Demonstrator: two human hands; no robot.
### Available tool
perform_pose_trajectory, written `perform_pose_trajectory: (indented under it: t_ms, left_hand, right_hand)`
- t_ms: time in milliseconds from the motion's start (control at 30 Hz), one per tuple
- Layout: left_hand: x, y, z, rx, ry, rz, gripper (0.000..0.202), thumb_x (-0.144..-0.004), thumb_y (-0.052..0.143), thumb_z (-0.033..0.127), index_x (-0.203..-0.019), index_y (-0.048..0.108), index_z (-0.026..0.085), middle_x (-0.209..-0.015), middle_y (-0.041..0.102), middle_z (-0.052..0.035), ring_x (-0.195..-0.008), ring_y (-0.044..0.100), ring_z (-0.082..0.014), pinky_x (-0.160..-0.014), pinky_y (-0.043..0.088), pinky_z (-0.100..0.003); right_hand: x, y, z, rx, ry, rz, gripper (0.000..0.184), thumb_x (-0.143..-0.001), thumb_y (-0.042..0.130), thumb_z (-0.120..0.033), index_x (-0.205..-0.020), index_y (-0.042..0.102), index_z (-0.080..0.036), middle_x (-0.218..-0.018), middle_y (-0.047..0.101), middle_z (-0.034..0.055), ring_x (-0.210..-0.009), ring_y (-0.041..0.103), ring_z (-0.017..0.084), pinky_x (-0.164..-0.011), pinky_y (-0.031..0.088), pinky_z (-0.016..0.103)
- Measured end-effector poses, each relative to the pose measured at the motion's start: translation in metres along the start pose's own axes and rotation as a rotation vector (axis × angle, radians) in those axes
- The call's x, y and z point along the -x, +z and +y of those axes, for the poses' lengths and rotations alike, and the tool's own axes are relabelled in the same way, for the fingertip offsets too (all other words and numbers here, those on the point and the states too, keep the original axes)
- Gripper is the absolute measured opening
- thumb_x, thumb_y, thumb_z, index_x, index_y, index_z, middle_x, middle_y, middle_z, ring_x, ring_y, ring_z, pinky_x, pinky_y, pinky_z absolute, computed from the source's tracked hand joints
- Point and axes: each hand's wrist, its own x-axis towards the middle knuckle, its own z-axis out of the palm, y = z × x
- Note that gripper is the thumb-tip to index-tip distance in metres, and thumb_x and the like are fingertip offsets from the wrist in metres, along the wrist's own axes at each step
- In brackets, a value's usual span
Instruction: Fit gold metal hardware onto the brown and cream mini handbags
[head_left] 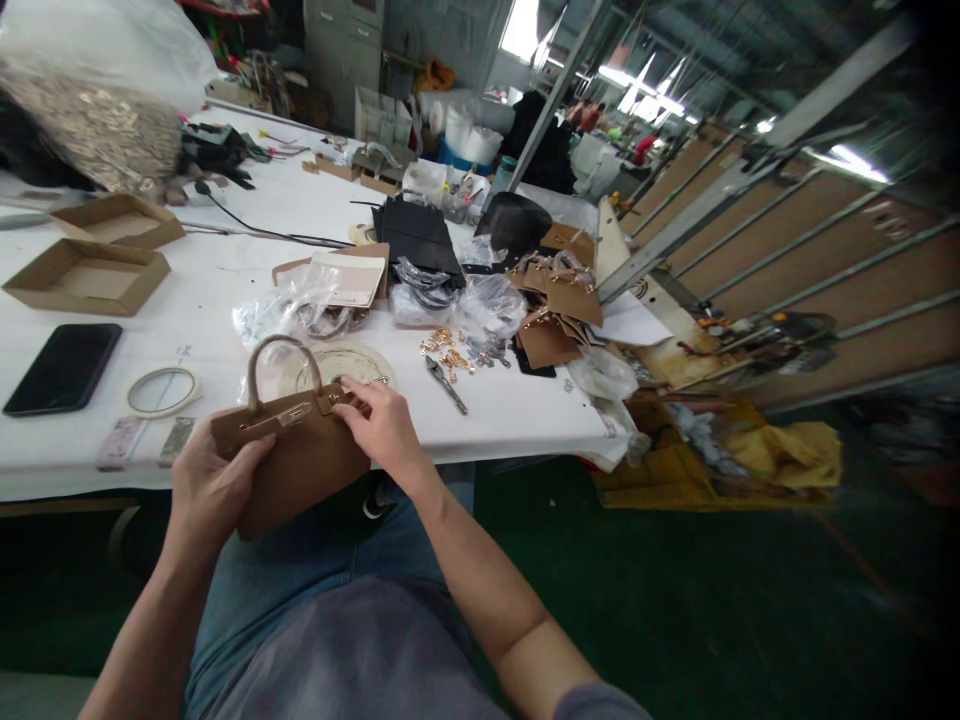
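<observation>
A small brown handbag (300, 470) with one arched handle is held tilted over my lap at the table's front edge. My left hand (214, 475) grips its left upper corner, thumb on the front. My right hand (382, 425) pinches the right upper edge beside the handle's base, near a small gold fitting (334, 400). Whatever lies between those fingertips is too small to make out. Behind the bag lies a wide roll of pale tape (360, 362). Pliers (447, 387) rest to its right, below a scatter of gold hardware pieces (446, 352).
On the white table (217, 275) are a black phone (64, 368), a masking tape roll (161, 392), two shallow cardboard boxes (90, 277), plastic-wrapped handles (315, 310), black panels (416, 235) and stacked brown bag pieces (555, 310). A metal post (675, 220) rises at the right.
</observation>
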Motion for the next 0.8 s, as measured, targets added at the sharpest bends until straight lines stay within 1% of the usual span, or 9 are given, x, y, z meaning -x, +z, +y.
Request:
perform_pose_trajectory:
  t_ms: [100, 133, 200, 300, 367, 433, 500, 633, 800]
  left_hand:
    - [0.005, -0.002, 0.000, 0.091, -0.036, 0.010, 0.058, -0.088, 0.101, 0.051, -0.136, 0.082, 0.024, -0.122, 0.086, -0.0058, -0.112, 0.080, -0.0342, -0.094, 0.064, -0.040]
    - [0.007, -0.001, 0.000, 0.134, -0.048, -0.011, 0.057, -0.088, 0.101, 0.050, -0.135, 0.082, 0.024, -0.122, 0.086, -0.0056, -0.112, 0.080, -0.0339, -0.094, 0.064, -0.039]
    - [0.011, 0.000, 0.001, 0.212, -0.069, -0.044, 0.058, -0.087, 0.103, 0.048, -0.135, 0.082, 0.025, -0.121, 0.086, -0.0049, -0.109, 0.081, -0.0326, -0.093, 0.064, -0.038]
    - [0.016, 0.003, 0.004, 0.268, -0.069, -0.063, 0.060, -0.086, 0.105, 0.047, -0.137, 0.081, 0.027, -0.119, 0.085, -0.0036, -0.106, 0.080, -0.0307, -0.091, 0.064, -0.036]
    - [0.019, 0.002, 0.006, 0.259, -0.044, -0.084, 0.059, -0.086, 0.105, 0.046, -0.136, 0.081, 0.027, -0.120, 0.085, -0.0034, -0.108, 0.080, -0.0312, -0.092, 0.064, -0.037]
    - [0.020, -0.002, 0.007, 0.229, -0.015, -0.111, 0.056, -0.087, 0.104, 0.046, -0.135, 0.081, 0.027, -0.121, 0.085, -0.0038, -0.113, 0.079, -0.0328, -0.095, 0.064, -0.038]
    - [0.022, -0.007, 0.006, 0.213, -0.013, -0.114, 0.057, -0.087, 0.103, 0.047, -0.135, 0.081, 0.026, -0.124, 0.084, -0.0047, -0.116, 0.079, -0.0343, -0.097, 0.065, -0.040]
    - [0.022, -0.016, 0.000, 0.267, -0.079, -0.065, 0.061, -0.084, 0.104, 0.049, -0.135, 0.080, 0.025, -0.121, 0.085, -0.0061, -0.110, 0.081, -0.0347, -0.093, 0.068, -0.041]
    - [0.021, -0.016, -0.007, 0.285, -0.077, -0.047, 0.061, -0.085, 0.105, 0.047, -0.137, 0.080, 0.026, -0.123, 0.086, -0.0051, -0.112, 0.081, -0.0334, -0.095, 0.067, -0.039]
  right_hand:
    - [0.018, 0.002, 0.011, -0.162, 0.239, 0.257, 0.138, -0.079, 0.113, -0.052, -0.190, 0.036, -0.020, -0.131, 0.080, 0.0122, -0.097, 0.076, 0.022, -0.095, 0.067, 0.031]
    - [0.021, 0.004, 0.014, -0.208, 0.283, 0.284, 0.156, -0.072, 0.116, -0.055, -0.193, 0.023, -0.019, -0.141, 0.077, 0.0153, -0.099, 0.077, 0.022, -0.094, 0.068, 0.031]
    - [0.023, 0.005, 0.018, -0.297, 0.283, 0.237, 0.167, -0.068, 0.117, -0.057, -0.194, 0.014, -0.020, -0.155, 0.072, 0.0196, -0.107, 0.079, 0.023, -0.093, 0.069, 0.031]
    - [0.020, 0.005, 0.017, -0.407, 0.209, 0.057, 0.131, -0.083, 0.109, -0.057, -0.188, 0.039, -0.021, -0.143, 0.080, 0.0142, -0.115, 0.082, 0.024, -0.095, 0.069, 0.029]
    - [0.020, 0.002, 0.012, -0.449, 0.176, -0.004, 0.082, -0.100, 0.095, -0.059, -0.166, 0.068, -0.020, -0.128, 0.086, 0.0098, -0.114, 0.083, 0.025, -0.097, 0.068, 0.029]
    - [0.021, -0.003, 0.006, -0.492, 0.149, -0.006, 0.050, -0.108, 0.085, -0.059, -0.140, 0.085, -0.020, -0.125, 0.088, 0.0085, -0.117, 0.084, 0.026, -0.101, 0.067, 0.030]
    - [0.023, -0.007, 0.001, -0.569, 0.129, -0.058, 0.040, -0.111, 0.081, -0.057, -0.126, 0.089, -0.021, -0.128, 0.089, 0.0078, -0.124, 0.083, 0.028, -0.107, 0.067, 0.033]
    - [0.024, -0.006, -0.002, -0.706, 0.162, -0.189, 0.040, -0.106, 0.087, -0.053, -0.130, 0.088, -0.022, -0.132, 0.089, 0.0068, -0.127, 0.083, 0.028, -0.114, 0.068, 0.038]
    - [0.029, 0.015, -0.007, -0.623, 0.179, -0.023, 0.033, -0.103, 0.089, -0.043, -0.128, 0.083, -0.021, -0.122, 0.088, 0.0082, -0.113, 0.084, 0.026, -0.103, 0.069, 0.035]
